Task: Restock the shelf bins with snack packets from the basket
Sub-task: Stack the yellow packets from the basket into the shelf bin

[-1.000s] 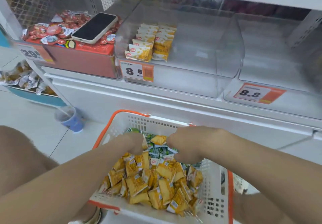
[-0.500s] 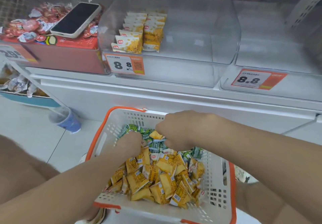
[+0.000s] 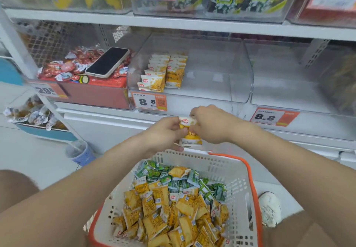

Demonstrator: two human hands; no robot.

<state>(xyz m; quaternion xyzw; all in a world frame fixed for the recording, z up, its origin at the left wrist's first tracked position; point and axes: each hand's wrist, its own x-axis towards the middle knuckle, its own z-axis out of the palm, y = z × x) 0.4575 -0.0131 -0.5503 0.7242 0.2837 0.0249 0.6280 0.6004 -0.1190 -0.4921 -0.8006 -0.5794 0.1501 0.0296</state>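
Observation:
A white basket (image 3: pixel 237 177) with an orange rim sits below me, filled with several yellow snack packets (image 3: pixel 173 216) and green ones (image 3: pixel 173 179). Above its far rim, my left hand (image 3: pixel 163 135) and my right hand (image 3: pixel 210 125) together grip a few yellow packets (image 3: pixel 189 133) held upright between them. Straight ahead on the shelf stands a clear bin (image 3: pixel 212 77) with two short rows of yellow packets (image 3: pixel 163 73) at its left side. A second clear bin (image 3: pixel 289 85) stands to its right.
A phone (image 3: pixel 107 62) lies on red jelly cups in a red box (image 3: pixel 92 91) left of the clear bin. Price tags (image 3: pixel 150 101) hang on the shelf edge. A blue cup (image 3: pixel 81 152) stands on the floor at left. My white shoe (image 3: pixel 269 208) is right of the basket.
Both hands have lifted out of the basket with yellow packets and now hold them above its far rim. The view has tilted up, showing the upper shelf.

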